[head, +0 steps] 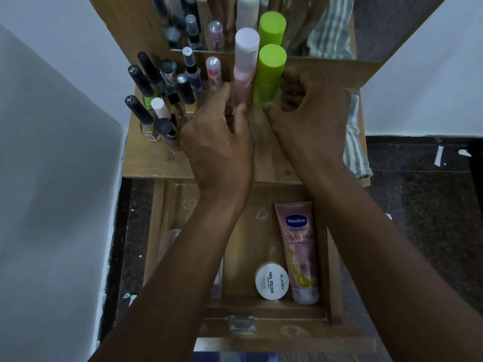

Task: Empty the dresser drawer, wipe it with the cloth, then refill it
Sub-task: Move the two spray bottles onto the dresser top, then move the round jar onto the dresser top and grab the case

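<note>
On the dresser top [154, 158], my left hand [219, 131] wraps around the base of an upright pink bottle [244, 64]. My right hand [308, 113] closes on the base of a lime-green bottle [269, 71] standing right beside it. Below my arms the wooden drawer [326, 257] is pulled open. Inside it lie a pink Vaseline tube [300, 246] and a white round nail polish remover tub [271, 280]. A clear item at the drawer's left is mostly hidden by my left forearm. A striped grey-and-white cloth [354, 142] hangs over the dresser's right edge.
Several nail polish bottles [162, 95] stand crowded on the left of the dresser top. A mirror [261, 22] behind them reflects the bottles. A white wall [52, 126] is close on the left; dark speckled floor [423, 205] lies to the right.
</note>
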